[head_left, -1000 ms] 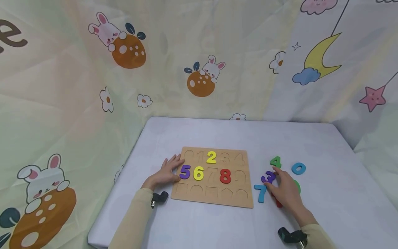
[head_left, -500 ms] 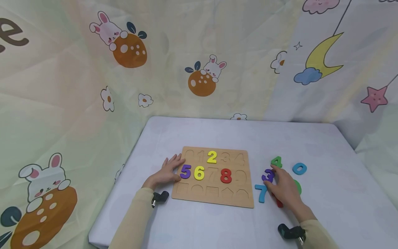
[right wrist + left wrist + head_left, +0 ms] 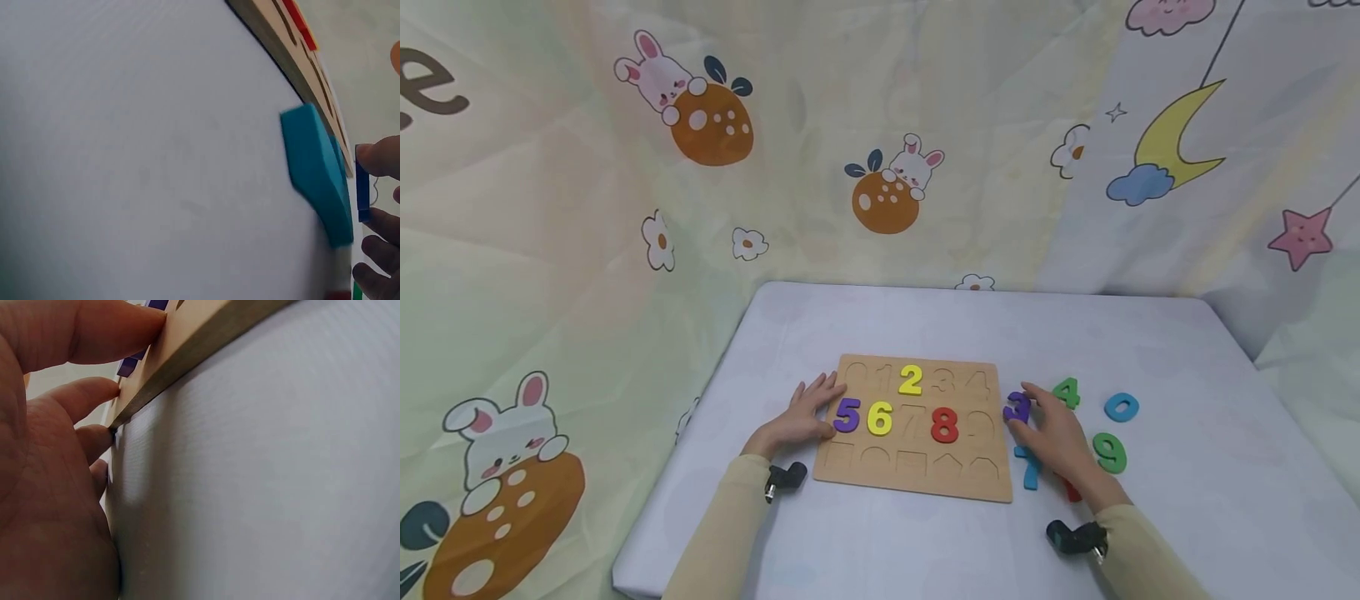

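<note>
A wooden number puzzle board [image 3: 917,467] lies on the white table and holds a yellow 2 [image 3: 911,380], purple 5 [image 3: 846,415], yellow 6 [image 3: 879,417] and red 8 [image 3: 944,424]. My left hand [image 3: 805,410] rests flat against the board's left edge [image 3: 187,356], fingers straight. My right hand [image 3: 1051,429] pinches a purple 3 [image 3: 1017,407] just off the board's right edge. The blue 7 [image 3: 1028,473] lies under that hand and shows close up as the blue 7 [image 3: 315,169] in the right wrist view.
To the right of the board lie a green 4 [image 3: 1066,392], a blue 0 [image 3: 1121,407], a green 9 [image 3: 1109,452] and a partly hidden red piece [image 3: 1072,490]. Printed cloth hangs behind and beside the table [image 3: 925,317].
My right hand has moved left toward the board, carrying the purple 3 with it and uncovering the green 9. The left hand has stayed put.
</note>
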Demonstrator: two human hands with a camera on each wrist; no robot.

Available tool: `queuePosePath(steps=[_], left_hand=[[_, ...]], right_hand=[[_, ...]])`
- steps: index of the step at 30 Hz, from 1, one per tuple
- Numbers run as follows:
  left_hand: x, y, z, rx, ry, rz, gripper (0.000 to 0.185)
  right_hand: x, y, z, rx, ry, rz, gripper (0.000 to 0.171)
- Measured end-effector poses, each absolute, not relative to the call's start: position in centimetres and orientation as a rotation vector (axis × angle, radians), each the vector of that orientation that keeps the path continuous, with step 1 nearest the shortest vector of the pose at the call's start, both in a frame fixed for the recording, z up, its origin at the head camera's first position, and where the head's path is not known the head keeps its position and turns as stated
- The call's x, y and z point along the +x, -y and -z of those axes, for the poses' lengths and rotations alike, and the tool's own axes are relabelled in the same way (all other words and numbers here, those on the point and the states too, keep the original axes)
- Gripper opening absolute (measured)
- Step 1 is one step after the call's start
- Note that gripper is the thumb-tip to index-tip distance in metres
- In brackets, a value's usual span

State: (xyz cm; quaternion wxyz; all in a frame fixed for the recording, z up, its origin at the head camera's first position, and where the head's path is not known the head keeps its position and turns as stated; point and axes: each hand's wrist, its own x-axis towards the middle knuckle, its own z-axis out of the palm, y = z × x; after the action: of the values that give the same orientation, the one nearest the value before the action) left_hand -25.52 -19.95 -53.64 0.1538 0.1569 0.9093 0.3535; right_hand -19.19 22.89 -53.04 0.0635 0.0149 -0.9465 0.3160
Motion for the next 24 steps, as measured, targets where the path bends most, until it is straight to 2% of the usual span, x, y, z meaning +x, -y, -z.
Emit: queuePosePath(steps=[24], left_hand=[[-25.6,20.2,53.6,0.424,-2.604,-1.001,0.084]], right_hand=[[-23.2,-17.9,53.8,0.106,2.836,-1.067,0.067]])
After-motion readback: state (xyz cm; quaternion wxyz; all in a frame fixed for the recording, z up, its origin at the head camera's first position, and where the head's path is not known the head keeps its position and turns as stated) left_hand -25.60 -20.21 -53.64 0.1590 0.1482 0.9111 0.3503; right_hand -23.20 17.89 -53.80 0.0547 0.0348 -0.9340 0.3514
